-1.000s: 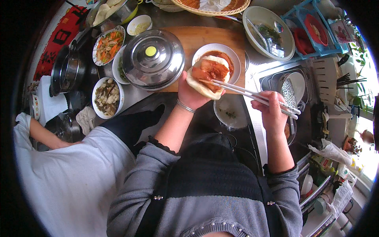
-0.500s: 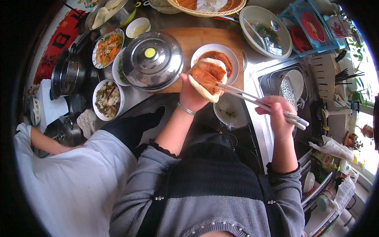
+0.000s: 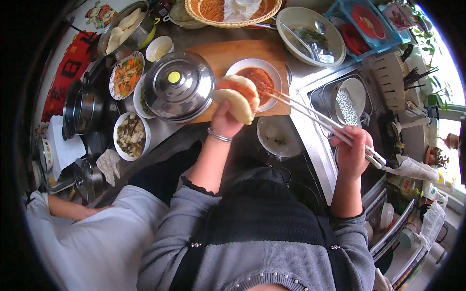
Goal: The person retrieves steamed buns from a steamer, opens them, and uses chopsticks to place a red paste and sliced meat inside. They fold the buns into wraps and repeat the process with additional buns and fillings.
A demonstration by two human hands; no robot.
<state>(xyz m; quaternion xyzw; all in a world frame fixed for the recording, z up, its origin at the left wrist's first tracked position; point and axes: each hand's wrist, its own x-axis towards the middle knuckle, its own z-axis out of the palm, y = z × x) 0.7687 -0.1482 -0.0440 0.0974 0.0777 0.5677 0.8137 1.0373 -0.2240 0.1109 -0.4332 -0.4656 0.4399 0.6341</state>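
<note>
My left hand (image 3: 224, 121) holds a split white steamed bun (image 3: 239, 98) with reddish filling, raised over the wooden cutting board (image 3: 228, 53). My right hand (image 3: 353, 150) grips a pair of long chopsticks (image 3: 310, 116) whose tips reach into the bun's opening. Just behind the bun stands a white plate (image 3: 279, 77) of red saucy food. A domed steel lid (image 3: 178, 85) with a yellow knob lies to the left of the bun.
A person in a light grey top (image 3: 92, 237) stands at my left. Bowls of vegetables (image 3: 126, 75) and mushrooms (image 3: 130, 136), a steel pot (image 3: 80, 106), a woven basket (image 3: 233, 9), a large white bowl (image 3: 310, 34) and a sink (image 3: 349, 102) with dishes crowd the counter.
The bun has lifted slightly off the plate and moved left toward the lid. The chopsticks stay at its opening while my right hand holds low on the right.
</note>
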